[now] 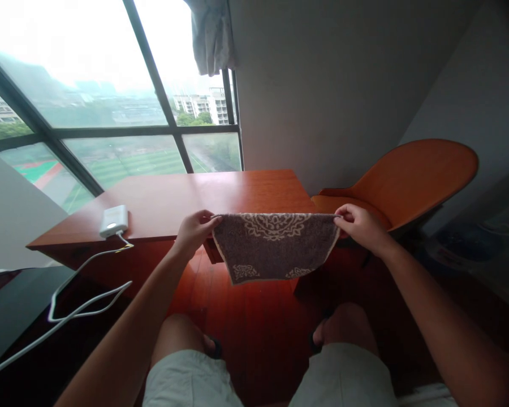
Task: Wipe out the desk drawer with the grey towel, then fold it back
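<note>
A brownish-grey towel (pixel 275 249) with cream lace-like patterns hangs stretched between my two hands, its top edge nearly straight and folded over. My left hand (pixel 194 230) pinches the towel's upper left corner between thumb and fingers. At the upper right corner, my right hand (pixel 358 225) grips it the same way. The cloth hangs in front of the near edge of a reddish-brown wooden desk (pixel 246 192), above the floor and in front of my knees. Its far side is hidden from me.
On the desk's left part sits a white charger-like box (pixel 114 220) with a white cable (pixel 85 308) looping down to the lower left. An orange chair (pixel 419 175) stands at the right. Behind the desk are a window (pixel 123 133) and a grey wall. A dark flat surface (pixel 25 305) lies at left.
</note>
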Motion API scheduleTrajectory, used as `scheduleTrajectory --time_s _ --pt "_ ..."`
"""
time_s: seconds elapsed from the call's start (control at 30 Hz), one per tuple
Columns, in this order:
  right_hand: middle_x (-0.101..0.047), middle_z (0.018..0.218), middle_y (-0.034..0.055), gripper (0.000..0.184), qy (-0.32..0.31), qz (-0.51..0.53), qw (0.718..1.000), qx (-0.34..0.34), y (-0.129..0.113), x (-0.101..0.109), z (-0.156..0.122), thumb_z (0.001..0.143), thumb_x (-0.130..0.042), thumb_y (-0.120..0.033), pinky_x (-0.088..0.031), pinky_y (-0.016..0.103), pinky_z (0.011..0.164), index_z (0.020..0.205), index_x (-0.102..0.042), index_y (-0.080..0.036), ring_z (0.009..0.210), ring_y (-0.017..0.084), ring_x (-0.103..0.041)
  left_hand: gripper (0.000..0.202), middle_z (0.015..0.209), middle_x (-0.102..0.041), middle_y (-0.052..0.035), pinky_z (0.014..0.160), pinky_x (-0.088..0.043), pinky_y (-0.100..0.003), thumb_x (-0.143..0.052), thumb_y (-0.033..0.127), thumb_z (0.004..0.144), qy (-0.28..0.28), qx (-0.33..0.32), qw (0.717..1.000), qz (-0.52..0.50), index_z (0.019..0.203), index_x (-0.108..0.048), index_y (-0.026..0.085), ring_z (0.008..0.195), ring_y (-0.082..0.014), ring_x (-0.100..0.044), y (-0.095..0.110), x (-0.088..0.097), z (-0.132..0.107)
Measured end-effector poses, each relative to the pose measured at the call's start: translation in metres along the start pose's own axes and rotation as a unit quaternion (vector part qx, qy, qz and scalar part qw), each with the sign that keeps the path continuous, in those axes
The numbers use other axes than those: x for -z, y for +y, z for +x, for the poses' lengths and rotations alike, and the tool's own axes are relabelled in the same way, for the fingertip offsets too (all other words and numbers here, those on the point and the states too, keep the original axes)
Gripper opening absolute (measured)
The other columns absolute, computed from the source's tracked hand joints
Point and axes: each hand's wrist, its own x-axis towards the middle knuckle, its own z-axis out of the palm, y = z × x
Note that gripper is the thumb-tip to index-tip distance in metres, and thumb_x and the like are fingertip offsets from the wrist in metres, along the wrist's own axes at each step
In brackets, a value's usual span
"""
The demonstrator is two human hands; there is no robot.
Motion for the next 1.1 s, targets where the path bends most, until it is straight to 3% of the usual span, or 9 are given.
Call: scheduleTrajectory --time_s 0.1,0.2,0.37,0.47,0.67,0.93,1.1 --pt "-0.059 0.060 -0.0035 0.013 -0.038 0.068 0.996 -0.032 -0.013 -0.020 -0.010 0.076 -0.061 -0.033 -0.044 0.023 0.044 0.080 -0.056 -0.022 0.048 0.011 -0.053 0.040 0.061 -0.061 0.0022 0.051 -0.047 -0.021 -0.080 0.048 0.060 0.001 0.030 0.998 -0.049 0.070 -0.061 0.015 0.054 -0.0109 -0.057 -0.003 -0.016 -0.008" --pt "-0.059 0.062 -0.0049 0.016 -0.075 0.158 0.983 -0.054 -0.033 -0.049 -0.023 0.075 -0.063 -0.034 -0.042 0.020 0.043 0.080 -0.054 -0.021 0.048 0.008 -0.052 0.037 0.067 -0.064 0.0013 0.057 -0.051 -0.023 -0.080 0.046 0.062 -0.044 0.042 0.992 -0.109 0.073 -0.061 0.016 0.059 -0.0117 -0.060 0.003 -0.044 -0.022" --pt "-0.062 0.064 -0.0042 0.017 -0.111 0.182 0.976 -0.037 -0.062 -0.097 -0.037 0.076 -0.063 -0.033 -0.048 0.021 0.045 0.081 -0.053 -0.021 0.051 0.010 -0.059 0.031 0.069 -0.067 -0.0002 0.054 -0.049 -0.021 -0.078 0.040 0.066 -0.132 -0.016 0.984 -0.119 0.081 -0.065 0.016 0.062 -0.0134 -0.062 0.017 -0.093 -0.043" --pt "-0.064 0.067 -0.0024 0.015 -0.101 0.158 0.982 -0.019 -0.068 -0.112 -0.039 0.075 -0.063 -0.032 -0.054 0.025 0.048 0.080 -0.054 -0.021 0.055 0.014 -0.064 0.026 0.074 -0.069 -0.0019 0.056 -0.049 -0.022 -0.075 0.037 0.071 -0.155 -0.067 0.980 -0.103 0.083 -0.066 0.015 0.067 -0.0149 -0.064 0.019 -0.108 -0.048" --pt "-0.067 0.073 0.0005 0.013 -0.104 0.178 0.978 -0.029 -0.066 -0.112 -0.041 0.074 -0.063 -0.031 -0.060 0.030 0.058 0.080 -0.059 -0.020 0.067 0.017 -0.068 0.021 0.075 -0.071 -0.0034 0.057 -0.052 -0.023 -0.067 0.035 0.078 -0.176 -0.082 0.979 -0.059 0.087 -0.067 0.016 0.067 -0.0167 -0.067 0.019 -0.105 -0.051" --pt "-0.067 0.070 0.0001 0.014 -0.086 0.235 0.967 -0.049 -0.062 -0.119 -0.042 0.071 -0.066 -0.032 -0.059 0.033 0.063 0.076 -0.059 -0.020 0.065 0.017 -0.068 0.011 0.084 -0.070 -0.0048 0.067 -0.055 -0.025 -0.059 0.024 0.082 -0.149 -0.163 0.972 0.075 0.089 -0.065 0.018 0.077 -0.0167 -0.068 0.022 -0.103 -0.063" --pt "-0.073 0.080 0.0036 0.018 -0.110 0.240 0.963 -0.056 -0.076 -0.110 -0.047 0.073 -0.063 -0.033 -0.056 0.032 0.070 0.084 -0.065 -0.019 0.076 0.019 -0.069 0.030 0.099 -0.067 -0.0049 0.075 -0.055 -0.028 -0.067 0.019 0.072 -0.147 -0.202 0.963 0.101 0.102 -0.060 0.022 0.088 -0.0177 -0.066 0.018 -0.102 -0.065"
